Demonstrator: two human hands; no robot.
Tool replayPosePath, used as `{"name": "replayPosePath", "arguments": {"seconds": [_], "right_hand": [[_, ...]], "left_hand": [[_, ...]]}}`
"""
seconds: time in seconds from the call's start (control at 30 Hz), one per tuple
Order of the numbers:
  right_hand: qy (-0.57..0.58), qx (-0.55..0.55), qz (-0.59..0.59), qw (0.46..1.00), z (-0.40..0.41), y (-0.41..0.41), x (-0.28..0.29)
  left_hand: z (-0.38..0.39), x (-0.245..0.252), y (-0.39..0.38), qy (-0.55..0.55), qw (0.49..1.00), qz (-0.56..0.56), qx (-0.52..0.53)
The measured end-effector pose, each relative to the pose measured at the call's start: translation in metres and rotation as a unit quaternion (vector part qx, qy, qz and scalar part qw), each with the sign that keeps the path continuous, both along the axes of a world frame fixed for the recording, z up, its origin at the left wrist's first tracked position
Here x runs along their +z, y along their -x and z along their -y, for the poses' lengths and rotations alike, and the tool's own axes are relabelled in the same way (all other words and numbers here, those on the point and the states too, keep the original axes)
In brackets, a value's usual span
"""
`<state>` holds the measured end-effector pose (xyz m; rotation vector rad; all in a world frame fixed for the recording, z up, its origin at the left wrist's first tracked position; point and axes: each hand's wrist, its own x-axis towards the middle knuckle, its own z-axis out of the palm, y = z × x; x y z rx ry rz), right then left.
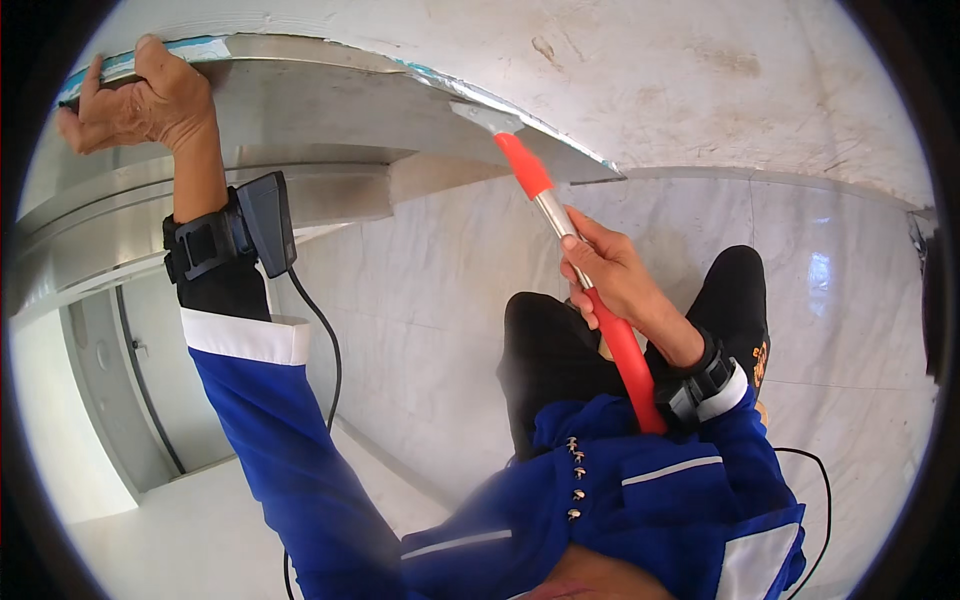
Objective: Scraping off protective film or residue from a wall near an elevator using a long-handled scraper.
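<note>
My right hand (607, 266) is wrapped around the metal shaft of a long-handled scraper (630, 360) with red grip sections. Its flat metal blade (486, 118) rests at the seam between a stainless-steel door frame (322, 101) and the wall, though I cannot tell how firmly it touches. At the upper left, my left hand (154, 105) is bent against the edge of the frame. Beside its fingers runs a torn white and blue strip (199, 49), and whether the fingers pinch it is unclear. More blue and white residue (431, 73) lines the seam towards the blade.
The painted wall (675, 75) carries brown scuffs and meets a glossy marble-look tiled floor (825, 330). A grey door (176, 360) stands at the lower left. Devices are strapped to both wrists, and a black cable (330, 345) hangs from the left one (266, 221).
</note>
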<state>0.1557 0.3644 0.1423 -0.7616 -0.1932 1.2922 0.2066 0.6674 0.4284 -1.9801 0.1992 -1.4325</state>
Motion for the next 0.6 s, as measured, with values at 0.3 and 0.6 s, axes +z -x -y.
{"name": "replayPosePath", "arguments": {"seconds": [0.3, 0.6], "right_hand": [[0.015, 0.0, -0.038, 0.999, 0.002, 0.001, -0.001], [0.013, 0.001, -0.029, 0.999, 0.003, -0.005, 0.012]], "left_hand": [[0.004, -0.003, -0.002, 0.015, 1.0, 0.005, -0.016], [-0.028, 0.01, -0.003, -0.047, 0.999, 0.019, 0.011]]}}
